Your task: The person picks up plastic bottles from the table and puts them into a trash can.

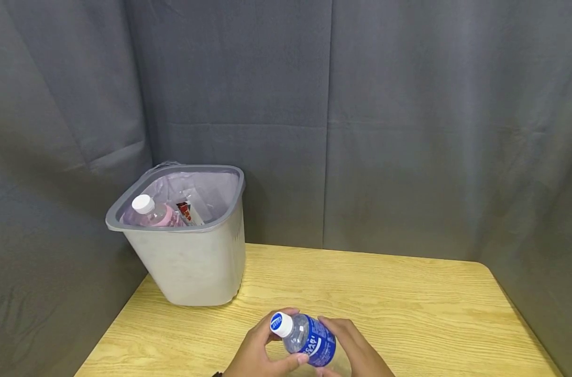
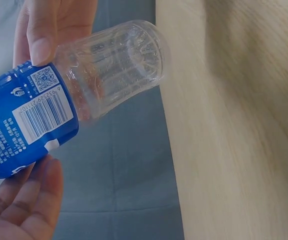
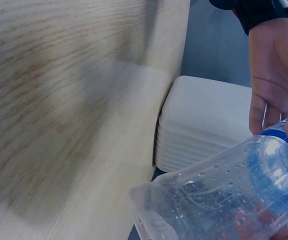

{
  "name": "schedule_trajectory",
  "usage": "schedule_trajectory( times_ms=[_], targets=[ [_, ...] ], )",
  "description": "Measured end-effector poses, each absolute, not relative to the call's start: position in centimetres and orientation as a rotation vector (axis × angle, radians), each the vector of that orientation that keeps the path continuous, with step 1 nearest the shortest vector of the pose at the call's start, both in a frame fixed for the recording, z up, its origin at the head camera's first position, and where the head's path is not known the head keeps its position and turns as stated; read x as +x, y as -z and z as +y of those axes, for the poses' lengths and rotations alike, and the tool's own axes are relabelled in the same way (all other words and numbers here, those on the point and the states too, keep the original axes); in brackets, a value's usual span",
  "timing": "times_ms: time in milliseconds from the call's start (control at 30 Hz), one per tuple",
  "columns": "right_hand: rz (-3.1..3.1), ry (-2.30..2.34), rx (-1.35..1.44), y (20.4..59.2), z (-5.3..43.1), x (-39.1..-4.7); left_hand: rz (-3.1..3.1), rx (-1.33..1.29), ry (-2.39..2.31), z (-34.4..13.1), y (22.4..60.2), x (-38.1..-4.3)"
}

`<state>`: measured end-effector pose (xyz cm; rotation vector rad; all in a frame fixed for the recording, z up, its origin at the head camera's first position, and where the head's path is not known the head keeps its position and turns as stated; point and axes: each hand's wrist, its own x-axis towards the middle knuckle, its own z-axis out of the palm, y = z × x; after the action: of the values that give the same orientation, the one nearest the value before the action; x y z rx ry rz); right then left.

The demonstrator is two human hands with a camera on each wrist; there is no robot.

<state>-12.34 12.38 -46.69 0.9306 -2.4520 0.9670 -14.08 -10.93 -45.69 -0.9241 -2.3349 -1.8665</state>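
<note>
Both hands hold a clear plastic bottle (image 1: 320,345) with a blue label and a white cap, tilted with its cap toward the upper left. My left hand (image 1: 257,350) grips it round the label and shoulder, thumb across the front. On the other side, my right hand (image 1: 361,350) holds the bottle between fingers and thumb. The left wrist view shows a barcode on the label (image 2: 43,114) and the clear base (image 2: 134,55) pointing away. Droplets cling inside the see-through lower part (image 3: 209,195) in the right wrist view.
A light grey bin (image 1: 191,267) with a liner stands at the table's left. Inside lie a pink-labelled bottle (image 1: 161,213) with a white cap and a red-and-white wrapper (image 1: 188,212). Grey curtains (image 1: 267,94) surround the wooden table (image 1: 385,293).
</note>
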Motion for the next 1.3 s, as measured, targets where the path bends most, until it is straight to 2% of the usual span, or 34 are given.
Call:
schedule_trajectory(
  times_ms=[167,300,600,700,800,1033,1300],
  targets=[
    [-2.453,-0.918,0.901,46.0,12.5,-12.7,-2.319,-0.903,1.776,-11.3,44.6,-14.7],
    [-2.469,-0.9,0.845,45.5,13.5,-13.1,-2.228,-0.876,1.696,-12.3,42.3,-15.4],
    [-2.528,-0.941,0.678,46.1,17.3,-14.1,-2.039,-0.772,1.433,-16.5,29.7,-15.5],
    [-2.543,-0.93,0.627,47.1,18.5,-14.4,-1.96,-0.721,1.283,-18.7,26.3,-16.7],
    [-2.56,-0.921,0.591,48.2,19.6,-14.6,-1.986,-0.568,1.138,-21.5,24.0,-19.3],
    [-2.594,-0.936,0.515,49.6,20.7,-14.5,-2.273,-0.266,0.999,-26.6,21.9,-25.8],
    [-2.631,-1.002,0.47,50.0,20.7,-14.0,-2.407,-0.158,1.083,-27.9,22.6,-27.4]
  ],
)
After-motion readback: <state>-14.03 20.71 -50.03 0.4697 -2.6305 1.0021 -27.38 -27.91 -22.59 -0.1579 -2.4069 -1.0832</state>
